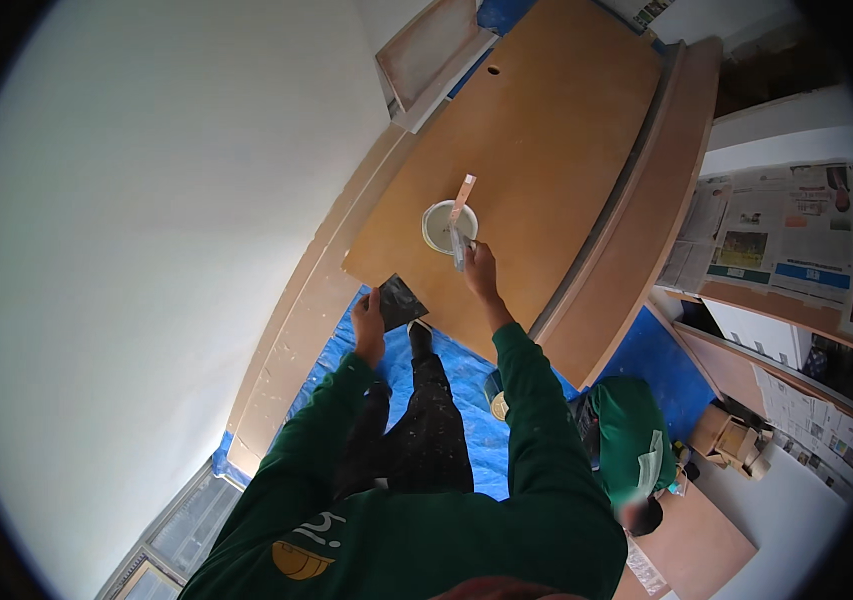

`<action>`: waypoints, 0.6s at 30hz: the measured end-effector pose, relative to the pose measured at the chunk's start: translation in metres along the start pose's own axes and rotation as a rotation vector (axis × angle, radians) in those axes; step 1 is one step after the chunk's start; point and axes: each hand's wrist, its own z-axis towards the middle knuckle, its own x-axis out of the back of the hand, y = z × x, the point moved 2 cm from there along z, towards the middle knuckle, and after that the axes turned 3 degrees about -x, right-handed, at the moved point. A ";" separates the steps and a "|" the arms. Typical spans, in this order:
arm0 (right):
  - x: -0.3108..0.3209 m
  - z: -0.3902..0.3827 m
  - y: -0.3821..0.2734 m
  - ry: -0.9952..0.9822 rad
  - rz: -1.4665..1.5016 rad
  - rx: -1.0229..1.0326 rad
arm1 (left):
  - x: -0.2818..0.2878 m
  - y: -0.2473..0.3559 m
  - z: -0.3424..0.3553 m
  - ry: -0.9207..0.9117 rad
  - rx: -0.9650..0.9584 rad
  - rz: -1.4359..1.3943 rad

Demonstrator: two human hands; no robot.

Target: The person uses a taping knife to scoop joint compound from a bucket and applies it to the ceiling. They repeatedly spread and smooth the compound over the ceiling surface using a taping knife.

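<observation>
My left hand (368, 328) is closed on the edge of a dark, square flat plate (405, 297) with pale smears, held just off the near edge of the brown wooden board (547, 110). My right hand (483, 268) grips a grey, flat-bladed putty knife (460, 248) at the near side of a small white tub (428, 236). Pale material shows inside the tub, which stands on the board. A flat light-brown stick (463, 196) leans across its rim; its lower end meets the knife, and I cannot tell whether they touch.
A white wall (147, 220) rises on the left. Blue sheeting (487, 440) covers the floor, with a can (498, 400) beside my legs. At right, a person in green (632, 430) bends low near newspaper-covered shelving (772, 240). A framed panel (432, 45) leans at the far left.
</observation>
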 end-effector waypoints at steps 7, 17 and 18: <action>-0.110 0.065 0.112 -0.034 0.323 -0.496 | 0.088 -0.097 0.007 0.091 0.365 -0.149; -0.123 0.056 0.202 0.043 0.797 -0.953 | 0.061 -0.110 0.042 -0.295 0.273 -0.115; -0.135 0.045 0.182 0.013 0.859 -0.952 | 0.058 -0.109 0.050 -0.303 0.358 -0.201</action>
